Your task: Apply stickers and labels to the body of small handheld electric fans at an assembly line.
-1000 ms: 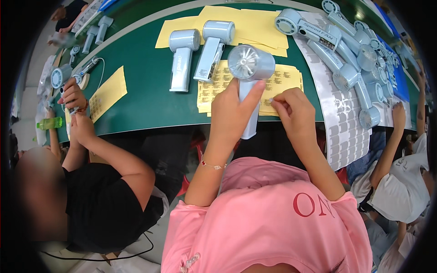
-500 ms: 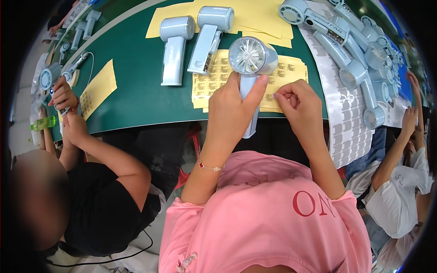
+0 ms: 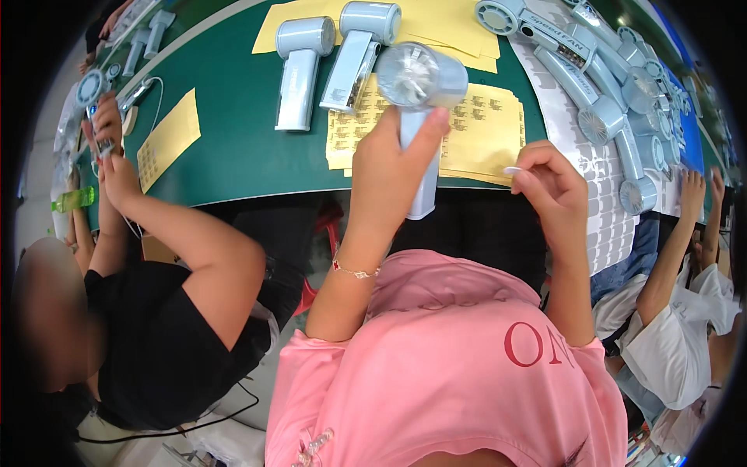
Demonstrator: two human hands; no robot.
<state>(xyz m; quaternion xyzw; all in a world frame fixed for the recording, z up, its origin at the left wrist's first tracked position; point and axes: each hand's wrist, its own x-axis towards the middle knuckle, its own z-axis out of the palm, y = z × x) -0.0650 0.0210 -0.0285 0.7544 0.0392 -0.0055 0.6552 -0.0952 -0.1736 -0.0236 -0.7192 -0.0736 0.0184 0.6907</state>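
Observation:
My left hand (image 3: 393, 159) is wrapped round the handle of a pale blue handheld fan (image 3: 420, 78), held over the table's near edge. Its round head is smeared by motion. To the right, my right hand (image 3: 551, 180) pinches a small white sticker (image 3: 513, 170) between thumb and fingertip, apart from the fan. Beneath both lie yellow label sheets (image 3: 482, 132) with rows of small printed labels, some spots bare. Two more fans, one upright (image 3: 297, 86) and one slightly tilted (image 3: 354, 58), lie just beyond my left hand.
More yellow sheets (image 3: 443, 39) lie at the far side of the green table (image 3: 233, 148). A pile of fans (image 3: 607, 93) rests on a white sheet with grey shapes (image 3: 615, 233) at right. Co-workers sit on both sides; the left one holds a fan (image 3: 93, 89).
My right hand has moved right, away from the fan, and the white sticker now shows clearly. The fan in my left hand has shifted slightly up and left.

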